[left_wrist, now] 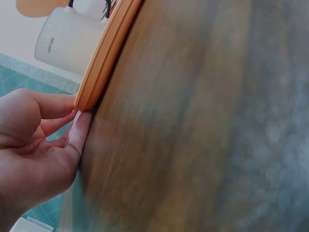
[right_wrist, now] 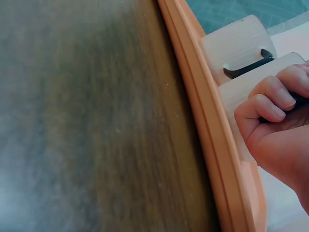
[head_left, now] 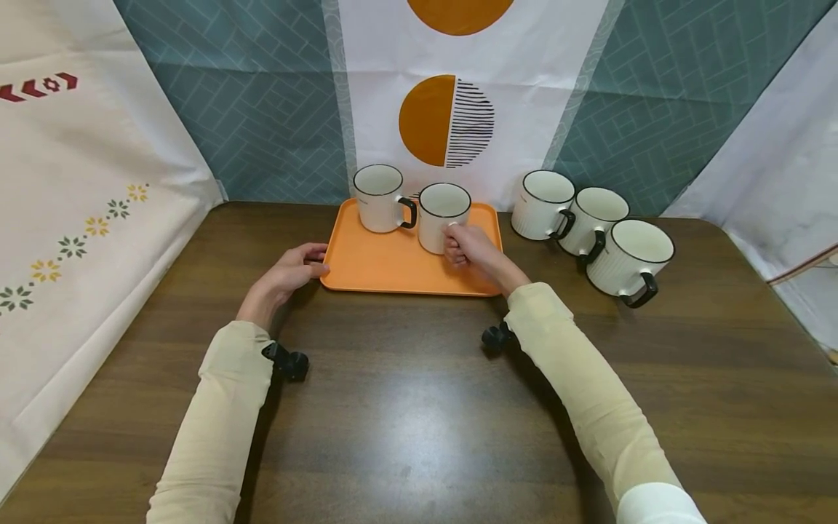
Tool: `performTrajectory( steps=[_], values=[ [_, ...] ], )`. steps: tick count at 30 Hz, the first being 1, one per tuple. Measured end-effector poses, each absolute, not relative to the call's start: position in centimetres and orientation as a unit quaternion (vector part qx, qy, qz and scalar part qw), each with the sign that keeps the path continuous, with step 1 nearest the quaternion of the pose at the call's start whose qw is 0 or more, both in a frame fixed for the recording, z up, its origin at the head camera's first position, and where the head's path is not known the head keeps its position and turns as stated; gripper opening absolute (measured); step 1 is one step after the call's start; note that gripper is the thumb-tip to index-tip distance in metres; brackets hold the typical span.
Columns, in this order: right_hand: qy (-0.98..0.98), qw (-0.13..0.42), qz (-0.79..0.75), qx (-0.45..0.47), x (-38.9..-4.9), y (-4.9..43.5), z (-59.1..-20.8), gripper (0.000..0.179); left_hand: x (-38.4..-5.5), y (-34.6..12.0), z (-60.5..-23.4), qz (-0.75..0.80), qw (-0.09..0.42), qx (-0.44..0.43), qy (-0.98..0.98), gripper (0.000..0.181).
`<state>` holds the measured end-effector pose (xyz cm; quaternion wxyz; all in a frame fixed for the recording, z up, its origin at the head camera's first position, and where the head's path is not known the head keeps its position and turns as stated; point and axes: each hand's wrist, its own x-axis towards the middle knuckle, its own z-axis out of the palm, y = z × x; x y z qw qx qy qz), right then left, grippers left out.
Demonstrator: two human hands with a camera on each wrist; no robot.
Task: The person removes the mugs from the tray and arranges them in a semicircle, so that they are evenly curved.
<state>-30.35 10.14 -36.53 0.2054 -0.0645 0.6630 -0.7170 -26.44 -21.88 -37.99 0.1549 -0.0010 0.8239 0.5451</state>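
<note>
An orange tray lies on the table, with two white ribbed mugs standing on it. The left mug has its black handle turned to the right. My right hand has its fingers curled round the black handle of the other mug; that handle is mostly hidden by the fingers. At the tray's left edge is my left hand, thumb and fingertips pinching the rim. Up close in the left wrist view, the left hand meets the tray's corner.
Three similar white mugs stand close together right of the tray: one at the back, one in the middle and one in front. Patterned cloth hangs along the table's back edge.
</note>
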Motion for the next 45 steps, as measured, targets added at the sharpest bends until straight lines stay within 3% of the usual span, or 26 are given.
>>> performTrajectory(
  steps=[15, 30, 40, 45],
  values=[
    [0.674, 0.193, -0.704, -0.117, -26.7, 13.9, -34.3, 0.048, -26.1, -22.5, -38.6, 0.536, 0.149, -0.002, 0.831, 0.056],
    [0.68, 0.108, -0.708, -0.155, -24.1, 19.8, -28.0, 0.049, -26.1, -22.3, -38.3, 0.537, 0.153, -0.001, 0.83, 0.057],
    [0.646, 0.103, -0.716, -0.244, -21.8, 25.5, -25.9, 0.047, -26.3, -22.1, -38.1, 0.541, 0.155, 0.0, 0.827, 0.058],
    [0.595, 0.136, -0.737, -0.29, -20.2, 28.4, -26.0, 0.044, -26.5, -21.9, -38.0, 0.542, 0.156, -0.004, 0.826, 0.058]
  ],
)
